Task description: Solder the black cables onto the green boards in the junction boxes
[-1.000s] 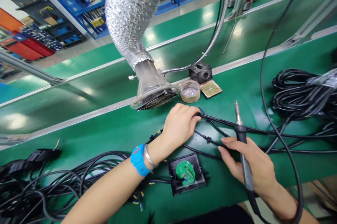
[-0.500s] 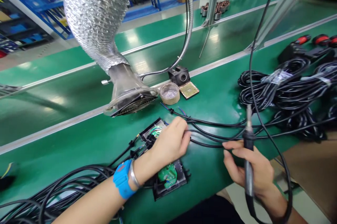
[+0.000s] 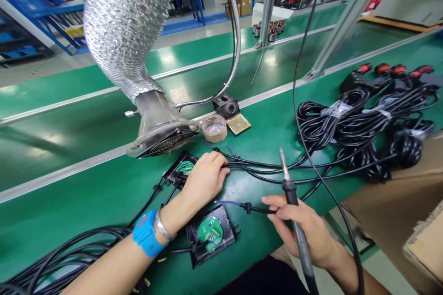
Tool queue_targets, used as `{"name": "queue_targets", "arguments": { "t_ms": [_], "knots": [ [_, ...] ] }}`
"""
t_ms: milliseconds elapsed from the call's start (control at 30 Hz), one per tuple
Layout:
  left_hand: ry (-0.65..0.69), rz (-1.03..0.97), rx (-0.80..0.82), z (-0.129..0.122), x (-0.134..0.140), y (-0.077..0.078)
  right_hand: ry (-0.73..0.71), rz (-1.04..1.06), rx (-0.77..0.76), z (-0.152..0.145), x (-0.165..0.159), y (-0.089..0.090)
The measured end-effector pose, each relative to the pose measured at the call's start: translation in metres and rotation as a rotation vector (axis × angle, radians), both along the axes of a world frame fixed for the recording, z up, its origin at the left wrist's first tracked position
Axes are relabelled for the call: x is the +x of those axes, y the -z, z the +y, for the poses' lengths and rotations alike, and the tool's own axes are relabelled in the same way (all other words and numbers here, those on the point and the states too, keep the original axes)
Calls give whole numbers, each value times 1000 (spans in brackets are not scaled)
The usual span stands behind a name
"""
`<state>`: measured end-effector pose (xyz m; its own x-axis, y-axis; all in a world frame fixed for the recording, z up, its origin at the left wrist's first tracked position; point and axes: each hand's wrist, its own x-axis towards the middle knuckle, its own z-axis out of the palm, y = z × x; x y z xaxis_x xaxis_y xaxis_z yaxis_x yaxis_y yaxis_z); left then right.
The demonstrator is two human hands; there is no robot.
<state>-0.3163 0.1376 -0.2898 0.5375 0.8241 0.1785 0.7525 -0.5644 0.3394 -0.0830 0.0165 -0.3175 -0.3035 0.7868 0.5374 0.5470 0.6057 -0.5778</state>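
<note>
- The soldering iron (image 3: 292, 202) stands nearly upright in the right hand (image 3: 304, 232), its long axis running from the bare metal tip at the top, tilted slightly left, down through the black handle to the cord leaving at the bottom edge
- It looks slim: a dull silver tip, a black collar, then a long black grip
- The right hand is closed around that grip, and its fingertips also pinch a thin black cable (image 3: 254, 208) whose blue wire end points left across the green bench (image 3: 86, 193)
- The left hand (image 3: 204, 177), with a blue wristband (image 3: 147, 236), lies curled over a bundle of black cables (image 3: 263, 165) just beside an open black housing (image 3: 180, 170); it seems to grasp them, though the fingers hide the contact
- A second black housing (image 3: 212, 235) with a round green circuit board lies between the two forearms
- Behind stand the fume extractor hood (image 3: 162, 131) and a small tin (image 3: 214, 127)
- Coiled black cables (image 3: 360, 119) lie well apart at the right
</note>
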Motion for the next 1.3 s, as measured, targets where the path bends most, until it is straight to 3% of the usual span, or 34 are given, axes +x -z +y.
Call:
{"name": "queue_targets", "arguments": {
  "t_ms": [200, 300, 367, 433, 567, 700, 833, 1000, 1300],
  "knots": [
    [62, -7, -12, -10, -13, -7, 41, 57, 69, 4, -8, -5],
    [168, 64, 21, -9, -8, -4, 128, 65, 155, 9, -8, -9],
    [186, 2, 37, -5, -4, -4, 192, 67, 210, 14, -4, -10],
    [85, -135, 6, 0, 0, -7, 251, 43, 250, 22, 3, -9],
    [-267, -272, -150, 12, 4, -20, 317, -84, 284, 49, 15, -2],
    [-363, -352, -341, 25, 7, -19, 285, -276, 247, 74, 11, 2],
    [-404, -395, -405, 38, 6, -9, 282, -409, 187, 87, 11, 2],
    [-383, -375, -405, 45, 5, -11, 195, -364, 118, 68, 25, -13],
    [-372, -330, -385, 47, 8, -14, 40, -75, 172, 26, 30, -46]
  ]
}}
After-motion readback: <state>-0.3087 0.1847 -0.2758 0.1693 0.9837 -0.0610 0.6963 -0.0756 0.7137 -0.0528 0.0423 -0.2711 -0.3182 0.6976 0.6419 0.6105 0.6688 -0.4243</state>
